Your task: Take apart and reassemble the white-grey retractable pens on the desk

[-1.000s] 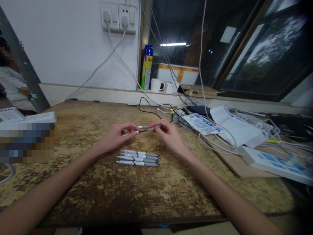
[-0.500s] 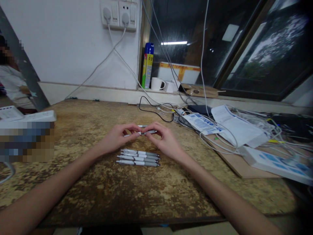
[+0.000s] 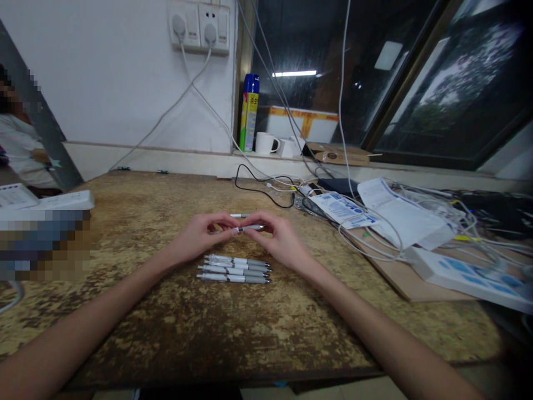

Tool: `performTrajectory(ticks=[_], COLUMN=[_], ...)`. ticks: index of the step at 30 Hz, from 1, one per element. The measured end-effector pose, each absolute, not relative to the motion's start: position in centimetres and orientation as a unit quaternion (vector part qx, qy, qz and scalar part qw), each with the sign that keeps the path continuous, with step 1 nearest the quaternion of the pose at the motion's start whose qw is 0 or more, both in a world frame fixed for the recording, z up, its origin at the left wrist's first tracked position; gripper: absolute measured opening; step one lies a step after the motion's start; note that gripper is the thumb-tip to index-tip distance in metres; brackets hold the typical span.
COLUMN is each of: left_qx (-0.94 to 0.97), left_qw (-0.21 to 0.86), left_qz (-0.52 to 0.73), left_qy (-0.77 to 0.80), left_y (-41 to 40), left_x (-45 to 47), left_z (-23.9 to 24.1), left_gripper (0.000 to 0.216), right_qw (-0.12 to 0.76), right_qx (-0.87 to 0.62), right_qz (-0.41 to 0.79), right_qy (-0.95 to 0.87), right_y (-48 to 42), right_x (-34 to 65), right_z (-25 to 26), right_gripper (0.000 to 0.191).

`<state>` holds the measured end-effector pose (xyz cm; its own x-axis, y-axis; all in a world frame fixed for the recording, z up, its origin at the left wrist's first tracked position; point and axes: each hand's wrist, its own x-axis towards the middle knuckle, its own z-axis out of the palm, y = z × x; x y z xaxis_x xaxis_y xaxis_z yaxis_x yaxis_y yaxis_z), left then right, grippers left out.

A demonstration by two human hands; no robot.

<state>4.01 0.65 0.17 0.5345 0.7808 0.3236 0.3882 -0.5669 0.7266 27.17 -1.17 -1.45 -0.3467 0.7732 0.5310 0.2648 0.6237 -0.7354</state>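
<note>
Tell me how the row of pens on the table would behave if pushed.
The pens would probably roll or slide, being slim and seemingly round. Lying close side by side, they'd likely bump one another. Their straight, slender shape suggests they're stiff and light.

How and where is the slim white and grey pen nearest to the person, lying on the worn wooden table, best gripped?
The slim white and grey pen is probably best pinched at mid-barrel, from above and the near side: it lies flat and crosswise, its near edge exposed, while similar pens lie close along its far side.
</note>
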Motion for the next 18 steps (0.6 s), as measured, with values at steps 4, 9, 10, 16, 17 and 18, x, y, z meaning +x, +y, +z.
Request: performTrajectory(ticks=[4,9,10,16,17,18], left_qx=[0.827,0.821,0.82,0.826,0.826,0.826], left_qw=[0.301,0.305,0.305,0.291,0.29,0.29], left_qz=[0.317,0.32,0.321,0.321,0.319,0.317], left_qy=[0.353,0.362,0.363,0.36,0.363,0.365], left_y=[0.43,0.51,0.57,0.58,0.56,0.56], left_x=[4.25,4.18,4.12,4.04,4.06,4.07], left_z=[0.14,0.01,-0.02,0.09,0.1,0.09], left_gripper=[0.026,0.027,0.027,0.026,0.027,0.028], right_qw=[0.442,0.429,0.431,0.412,0.406,0.405], right_qx=[-0.366,-0.409,-0.416,-0.399,-0.403,-0.409], right_qz=[0.357,0.351,0.327,0.39,0.407,0.413], right_qy=[-0.737,-0.725,-0.731,-0.721,-0.711,-0.706], right_y=[-1.23,-1.31,-1.32,-1.39,-1.39,-1.37], right_x=[27.04,27.05,27.07,27.01,27.01,27.04], right_z=[-1.61,-1.49,-1.42,-1.12,-1.1,-1.08], right_gripper=[0.022,0.027,0.023,0.031,0.035,0.038])
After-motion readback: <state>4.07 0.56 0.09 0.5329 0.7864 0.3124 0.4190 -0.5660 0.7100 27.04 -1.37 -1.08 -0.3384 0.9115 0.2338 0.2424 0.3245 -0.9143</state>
